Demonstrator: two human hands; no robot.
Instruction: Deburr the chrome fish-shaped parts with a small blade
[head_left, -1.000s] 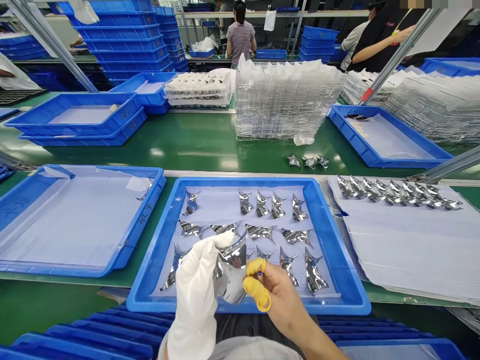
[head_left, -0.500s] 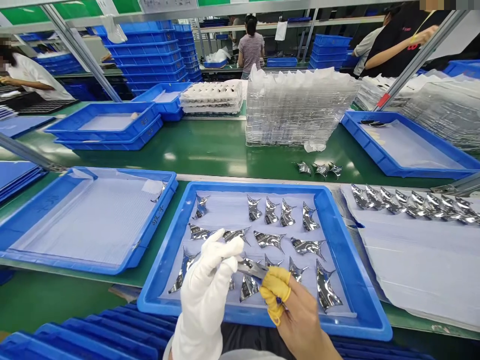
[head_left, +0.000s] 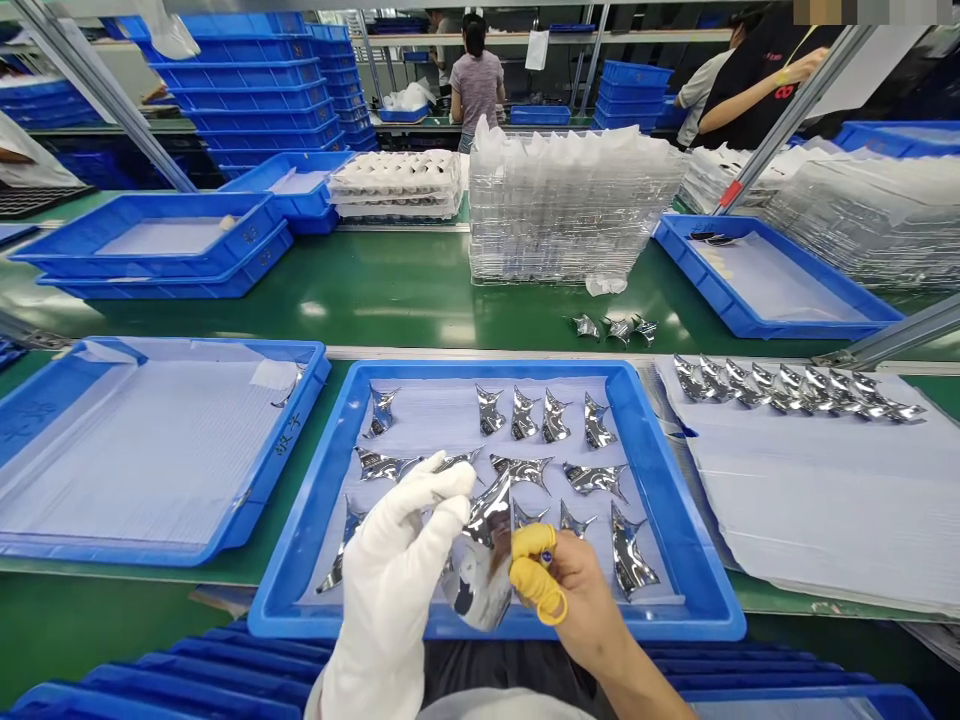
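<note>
A shiny chrome-coloured curved part (head_left: 484, 580) with pointed corners is held up over the near side of a blue tray (head_left: 679, 500). My left hand (head_left: 397, 560), in a white glove, is closed with thumb and fingertips at the part's upper left edge. With yellow finger cots on thumb and finger, my right hand (head_left: 566, 585) pinches its right edge. A small blue-ended item (head_left: 546, 557) shows among the right fingers; its kind is unclear. Rows of similar chrome parts (head_left: 598, 420) lie on the tray's white liner, some hidden behind my hands.
To the left is a lined blue tray (head_left: 161, 550). Several chrome parts (head_left: 787, 385) line the white sheets (head_left: 817, 500) at right. Beyond stand stacked clear plastic trays (head_left: 562, 215), three small chrome pieces (head_left: 617, 328) and a sloping metal post (head_left: 795, 115). Co-workers are in the background.
The held chrome part was turned nearly edge-on half a second ago; now its broad mirror face shows again. Both hands stay on it. My view swung left and back.
</note>
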